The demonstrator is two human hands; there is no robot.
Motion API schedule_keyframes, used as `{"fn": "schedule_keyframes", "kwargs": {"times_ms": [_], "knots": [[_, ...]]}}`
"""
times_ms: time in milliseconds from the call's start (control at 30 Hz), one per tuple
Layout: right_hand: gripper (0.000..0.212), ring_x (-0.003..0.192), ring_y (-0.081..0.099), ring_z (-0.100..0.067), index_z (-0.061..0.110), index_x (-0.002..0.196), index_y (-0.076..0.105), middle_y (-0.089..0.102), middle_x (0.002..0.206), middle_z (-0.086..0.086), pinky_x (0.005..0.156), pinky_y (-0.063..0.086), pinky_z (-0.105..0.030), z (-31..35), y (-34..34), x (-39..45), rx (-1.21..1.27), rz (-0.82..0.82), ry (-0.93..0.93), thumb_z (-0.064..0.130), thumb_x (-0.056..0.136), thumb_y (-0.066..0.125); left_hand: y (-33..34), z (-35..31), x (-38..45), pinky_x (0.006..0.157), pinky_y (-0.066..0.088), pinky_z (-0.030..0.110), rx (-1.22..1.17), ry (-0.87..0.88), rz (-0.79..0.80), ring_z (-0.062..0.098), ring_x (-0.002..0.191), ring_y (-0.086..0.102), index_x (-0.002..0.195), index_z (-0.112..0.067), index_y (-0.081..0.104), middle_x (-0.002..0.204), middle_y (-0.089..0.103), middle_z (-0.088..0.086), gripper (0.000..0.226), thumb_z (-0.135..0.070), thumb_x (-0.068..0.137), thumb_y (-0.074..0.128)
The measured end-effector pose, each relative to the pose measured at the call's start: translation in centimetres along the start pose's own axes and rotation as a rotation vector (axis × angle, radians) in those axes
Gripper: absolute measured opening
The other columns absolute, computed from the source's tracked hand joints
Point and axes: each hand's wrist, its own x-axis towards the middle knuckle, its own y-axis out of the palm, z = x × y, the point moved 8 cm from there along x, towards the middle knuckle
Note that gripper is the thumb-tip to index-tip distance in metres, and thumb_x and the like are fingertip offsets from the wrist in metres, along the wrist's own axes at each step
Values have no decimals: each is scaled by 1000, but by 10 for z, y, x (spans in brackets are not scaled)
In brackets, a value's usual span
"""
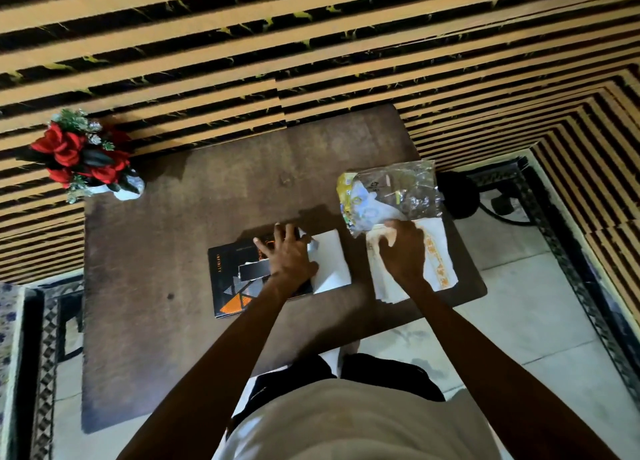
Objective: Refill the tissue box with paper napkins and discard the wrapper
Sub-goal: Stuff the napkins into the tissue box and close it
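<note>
From the head camera, a flat black tissue box (242, 279) with orange triangles lies on a matte brown table (145, 286). The left hand (289, 252) rests on it, fingers spread, beside a smooth white folded napkin (330, 262) at the box's right end. The right hand (403, 248) presses with curled fingers on a soft stack of napkins (440, 265), touching the crinkled clear plastic wrapper (391, 189) behind it. Red artificial flowers (79, 155) stand at the far left corner
</note>
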Motion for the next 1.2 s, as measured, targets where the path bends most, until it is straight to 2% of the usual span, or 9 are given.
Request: {"fn": "schedule_keyframes", "kwargs": {"times_ms": [67,133,200,333,467,600,933,1100,1200], "knots": [[64,129,44,-39,8,133,47,49,137,-20,108,35,-48,-50,-21,14,-79,-54,142,32,79,71,4,0,1,107,-4,78,47,-47,10,35,149,-7,145,-36,34,161,8,7,85,-52,72,74],[91,135,34,-42,10,144,31,35,147,-21,111,32,-54,-78,-23,17,-136,52,248,42,72,77,4,19,-1,105,-8,77,60,-95,32,36,149,-15,149,-38,23,163,-2,6,102,-60,65,76],[103,134,37,-42,13,146,25,35,147,-20,108,36,-55,-104,-14,25,-80,228,312,47,67,80,7,31,0,103,-8,77,64,-115,51,38,147,-19,150,-36,17,163,-9,7,115,-65,57,78],[79,107,66,-29,15,124,58,67,123,-10,95,52,-45,-119,14,36,142,496,297,52,59,83,0,54,-1,102,-7,79,112,-132,57,40,146,-20,151,-33,14,162,-16,8,128,-71,47,78],[43,99,65,-25,5,115,66,68,120,-14,77,52,-32,-88,19,21,350,647,341,23,78,78,-1,72,-2,102,-7,79,109,-112,9,39,146,-21,151,-33,19,162,-16,7,129,-73,44,78],[51,108,63,-26,11,112,65,70,117,-9,101,43,-45,-88,30,9,407,778,497,30,69,84,2,76,-3,101,-7,79,120,-72,16,39,146,-23,151,-33,19,162,-19,7,133,-75,40,78],[32,112,61,-32,12,114,61,67,119,-15,100,47,-53,-64,43,-22,698,967,530,6,84,66,6,78,-5,100,-1,82,197,-30,56,45,144,-23,153,-32,4,159,-26,11,146,-76,35,79],[39,92,68,-23,7,124,59,72,102,-7,77,57,-38,-60,38,-27,596,925,450,12,86,66,3,76,-9,100,5,83,222,1,62,46,145,-18,153,-25,2,160,-23,13,150,-77,34,78],[42,103,66,-34,5,125,59,70,110,-16,93,52,-50,-50,26,-23,722,897,436,8,83,68,2,77,-13,100,3,82,204,24,61,45,145,-18,153,-24,0,160,-22,12,151,-75,35,79]]}}
